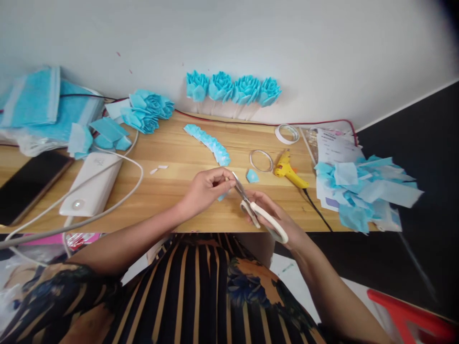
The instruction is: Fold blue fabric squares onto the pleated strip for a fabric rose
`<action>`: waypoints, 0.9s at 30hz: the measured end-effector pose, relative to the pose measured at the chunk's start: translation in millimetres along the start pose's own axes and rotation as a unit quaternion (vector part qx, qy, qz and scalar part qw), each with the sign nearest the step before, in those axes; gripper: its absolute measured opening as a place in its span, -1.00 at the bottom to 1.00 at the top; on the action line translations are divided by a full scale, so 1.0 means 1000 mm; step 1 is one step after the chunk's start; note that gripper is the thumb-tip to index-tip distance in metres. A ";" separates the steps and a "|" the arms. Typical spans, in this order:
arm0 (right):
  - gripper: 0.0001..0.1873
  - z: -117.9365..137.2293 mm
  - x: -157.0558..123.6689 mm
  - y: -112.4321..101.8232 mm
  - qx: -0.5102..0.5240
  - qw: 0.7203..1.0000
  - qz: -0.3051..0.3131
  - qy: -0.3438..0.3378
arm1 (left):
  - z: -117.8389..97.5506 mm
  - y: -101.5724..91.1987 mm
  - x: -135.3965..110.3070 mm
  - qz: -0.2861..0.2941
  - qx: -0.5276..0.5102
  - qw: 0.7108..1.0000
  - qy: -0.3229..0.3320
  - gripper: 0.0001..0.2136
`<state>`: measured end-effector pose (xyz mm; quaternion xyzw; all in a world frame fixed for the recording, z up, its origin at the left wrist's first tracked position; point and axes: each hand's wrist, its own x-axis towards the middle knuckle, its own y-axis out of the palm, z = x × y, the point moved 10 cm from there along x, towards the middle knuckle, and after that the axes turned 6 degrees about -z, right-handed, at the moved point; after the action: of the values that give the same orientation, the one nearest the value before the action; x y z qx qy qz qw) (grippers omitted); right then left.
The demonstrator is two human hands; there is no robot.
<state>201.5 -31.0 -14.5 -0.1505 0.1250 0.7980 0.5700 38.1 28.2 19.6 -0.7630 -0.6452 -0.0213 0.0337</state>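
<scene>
My right hand (pixel 274 215) holds a pair of scissors (pixel 245 192) with white handles, its blades pointing up and left. The blade tips are beside the pinched fingertips of my left hand (pixel 206 188); what those fingers hold is too small to make out. Just below them shows a bit of blue material (pixel 222 196), and I cannot tell whether it is held or lies on the table. A single blue petal piece (pixel 252 176) lies right of the blades. Beyond my left hand, a row of overlapping blue petals (pixel 208 142) runs diagonally across the wooden table (pixel 161 191).
Several blue flowers (pixel 234 89) on stems lean against the wall, with more flowers (pixel 147 111) at left. A yellow glue gun (pixel 289 171), tape rolls (pixel 287 134) and a pile of blue scraps (pixel 366 186) are right. Left are a phone (pixel 34 184), a cabled power bank (pixel 91 184) and masks (pixel 36 102).
</scene>
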 end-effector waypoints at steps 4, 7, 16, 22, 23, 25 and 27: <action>-0.36 -0.003 -0.015 -0.039 -0.178 0.981 -0.068 -0.028 | 0.011 -0.048 -0.004 -0.078 -0.009 0.996 -0.052 -0.83; -0.44 0.009 -0.034 -0.083 -0.363 0.912 -0.160 -0.098 | 0.013 -0.106 -0.021 -0.160 0.117 0.979 -0.039 -0.83; -0.47 0.011 -0.044 -0.117 -0.662 0.698 -0.205 -0.181 | 0.007 -0.167 -0.049 -0.181 0.511 0.840 0.026 -0.72; -0.53 0.014 -0.036 -0.115 -0.661 0.701 -0.179 -0.200 | 0.011 -0.154 -0.030 -0.116 0.577 0.806 0.056 -0.72; -0.54 0.018 -0.037 -0.114 -0.655 0.705 -0.181 -0.203 | 0.011 -0.152 -0.028 -0.106 0.581 0.805 0.059 -0.73; -0.55 0.031 -0.038 -0.109 -0.639 0.712 -0.195 -0.217 | 0.010 -0.150 -0.024 -0.097 0.581 0.806 0.058 -0.72; -0.58 0.044 -0.034 -0.100 -0.618 0.719 -0.211 -0.236 | 0.007 -0.151 -0.021 -0.105 0.589 0.799 0.058 -0.70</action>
<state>302.3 -12.4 36.6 -0.2986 -0.5696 0.5666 0.5151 -114.4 32.6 14.8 -0.5211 -0.6066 0.3147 0.5113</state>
